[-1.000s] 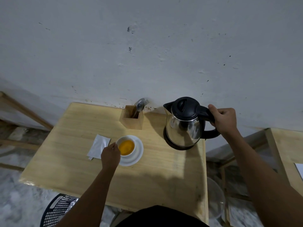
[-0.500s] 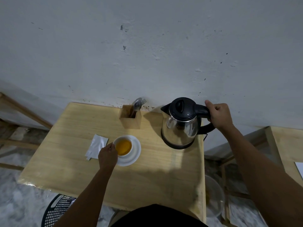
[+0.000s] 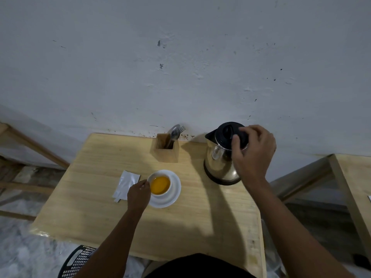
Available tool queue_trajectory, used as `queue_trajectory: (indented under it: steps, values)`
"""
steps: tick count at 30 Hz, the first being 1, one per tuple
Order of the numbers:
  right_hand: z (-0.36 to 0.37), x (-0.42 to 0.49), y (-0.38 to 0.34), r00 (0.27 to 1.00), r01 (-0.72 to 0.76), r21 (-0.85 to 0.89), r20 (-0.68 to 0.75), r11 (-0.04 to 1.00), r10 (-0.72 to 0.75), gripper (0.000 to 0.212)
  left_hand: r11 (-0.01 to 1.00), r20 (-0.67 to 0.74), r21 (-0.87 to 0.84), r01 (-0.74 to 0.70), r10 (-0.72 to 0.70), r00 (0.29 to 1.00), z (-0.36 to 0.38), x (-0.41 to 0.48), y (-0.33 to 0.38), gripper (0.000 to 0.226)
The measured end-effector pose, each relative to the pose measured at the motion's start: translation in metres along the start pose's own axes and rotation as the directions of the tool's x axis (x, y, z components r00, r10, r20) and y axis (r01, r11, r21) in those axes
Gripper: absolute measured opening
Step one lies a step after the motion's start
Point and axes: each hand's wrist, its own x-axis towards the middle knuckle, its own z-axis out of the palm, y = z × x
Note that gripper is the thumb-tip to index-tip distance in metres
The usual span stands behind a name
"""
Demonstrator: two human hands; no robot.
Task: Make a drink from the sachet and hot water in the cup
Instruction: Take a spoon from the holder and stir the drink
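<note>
On the wooden table (image 3: 200, 217), left hand (image 3: 138, 194) pinching cup (image 3: 160, 184) rim, right hand (image 3: 253, 155) open over kettle (image 3: 221, 157).

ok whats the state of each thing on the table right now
cup: upright on the saucer, holds orange liquid
saucer: flat on the table, under the cup
sachet: lying flat left of the cup
kettle: upright on the table, lid shut
holder: upright, with a spoon and fork in it
left hand: at the cup's left rim
right hand: over the kettle, fingers loosely curled
</note>
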Motion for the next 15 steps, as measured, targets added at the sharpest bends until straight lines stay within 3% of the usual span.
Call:
queue_trajectory:
  steps: [2, 4, 6, 8, 9, 11, 13, 15]
  values:
    - [0.01, -0.01, -0.024, 0.983, 0.18, 0.032, -0.037, 0.983, -0.179, 0.014, 0.999, 0.043, 0.024, -0.039, 0.037, 0.998, -0.004, 0.003, -0.004, 0.011]
    - [0.024, -0.023, -0.049, 0.946, 0.317, 0.126, 0.026, 0.94, -0.323, 0.01, 0.984, 0.067, 0.107, -0.145, 0.138, 0.988, -0.006, 0.009, -0.009, 0.027]
    - [0.041, -0.037, -0.07, 0.93, 0.293, 0.235, 0.154, 0.927, -0.333, 0.013, 0.98, 0.084, 0.116, -0.164, 0.154, 0.984, -0.008, 0.012, -0.01, 0.028]
    - [0.065, -0.046, -0.083, 0.92, 0.048, 0.266, 0.363, 0.963, -0.146, 0.015, 0.983, 0.11, 0.09, -0.161, 0.151, 0.982, -0.011, 0.016, -0.01, 0.016]
    - [0.079, -0.048, -0.085, 0.875, -0.111, 0.227, 0.485, 0.968, -0.013, 0.016, 0.985, 0.135, 0.07, -0.156, 0.146, 0.98, -0.013, 0.018, -0.011, 0.014]
    - [0.109, -0.049, -0.083, 0.708, -0.393, 0.111, 0.67, 0.913, 0.223, 0.02, 0.994, 0.201, -0.008, -0.109, 0.109, 0.974, -0.017, 0.026, -0.015, 0.017]
    - [0.138, -0.047, -0.082, 0.562, -0.567, -0.001, 0.73, 0.824, 0.388, 0.024, 0.996, 0.26, -0.061, -0.06, 0.074, 0.963, -0.026, 0.035, -0.017, 0.02]
    - [0.158, -0.043, -0.08, 0.491, -0.649, -0.073, 0.72, 0.757, 0.49, 0.035, 0.996, 0.331, -0.055, -0.064, 0.078, 0.94, -0.032, 0.043, -0.019, 0.023]
